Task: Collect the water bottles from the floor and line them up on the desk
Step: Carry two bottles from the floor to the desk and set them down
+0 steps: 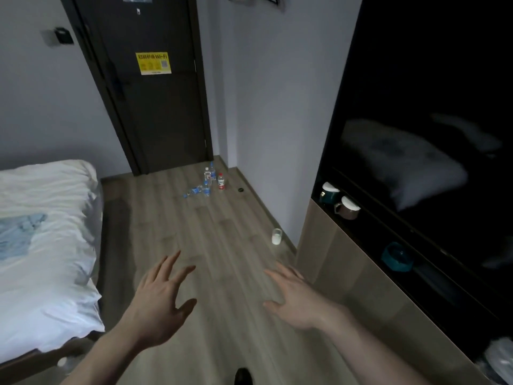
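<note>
Several small water bottles cluster on the wooden floor near the dark door. One with a red cap and red label stands upright, blue-labelled ones stand beside it, and one lies on its side. My left hand and my right hand are stretched out low in front of me, fingers spread, holding nothing, far short of the bottles. The desk is not clearly in view.
A bed with white bedding fills the left. A wooden cabinet with a dark shelf holding mugs and a teal bowl lines the right. A white cup and a small black object sit on the floor by the wall.
</note>
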`<action>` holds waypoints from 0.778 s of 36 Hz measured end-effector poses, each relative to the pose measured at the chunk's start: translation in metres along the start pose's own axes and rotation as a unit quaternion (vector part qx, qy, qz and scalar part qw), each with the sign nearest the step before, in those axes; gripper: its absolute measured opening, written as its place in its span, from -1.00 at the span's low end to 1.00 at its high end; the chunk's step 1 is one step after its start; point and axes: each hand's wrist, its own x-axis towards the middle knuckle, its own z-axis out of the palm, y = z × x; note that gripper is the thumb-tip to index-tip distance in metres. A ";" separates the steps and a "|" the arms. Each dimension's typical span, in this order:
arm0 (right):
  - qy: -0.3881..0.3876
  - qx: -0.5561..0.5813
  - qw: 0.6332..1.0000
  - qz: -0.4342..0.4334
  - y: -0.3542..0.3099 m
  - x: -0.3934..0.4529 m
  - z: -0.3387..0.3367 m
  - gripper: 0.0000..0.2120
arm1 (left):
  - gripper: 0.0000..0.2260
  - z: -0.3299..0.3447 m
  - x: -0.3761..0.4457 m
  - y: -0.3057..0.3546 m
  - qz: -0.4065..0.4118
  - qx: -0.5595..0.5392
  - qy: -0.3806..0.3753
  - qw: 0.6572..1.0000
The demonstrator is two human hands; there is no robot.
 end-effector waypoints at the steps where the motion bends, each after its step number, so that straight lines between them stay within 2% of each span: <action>1: -0.002 0.003 1.000 -0.001 0.000 0.023 -0.006 -0.24 | -0.38 -0.002 0.021 -0.010 -0.005 0.005 -0.004 1.000; 8: -0.020 -0.014 0.999 -0.033 -0.027 0.171 -0.058 -0.23 | -0.37 -0.032 0.139 -0.072 -0.034 0.010 0.000 0.999; 16: -0.043 -0.030 0.997 -0.061 -0.075 0.313 -0.097 -0.23 | -0.38 -0.055 0.232 -0.157 -0.090 -0.019 0.017 0.996; 24: -0.047 -0.036 0.997 -0.042 -0.115 0.445 -0.113 -0.24 | -0.39 -0.068 0.341 -0.270 -0.089 -0.031 0.021 0.995; 28: -0.042 -0.027 0.999 -0.017 -0.141 0.502 -0.119 -0.24 | -0.38 -0.075 0.398 -0.327 -0.081 -0.017 -0.008 0.997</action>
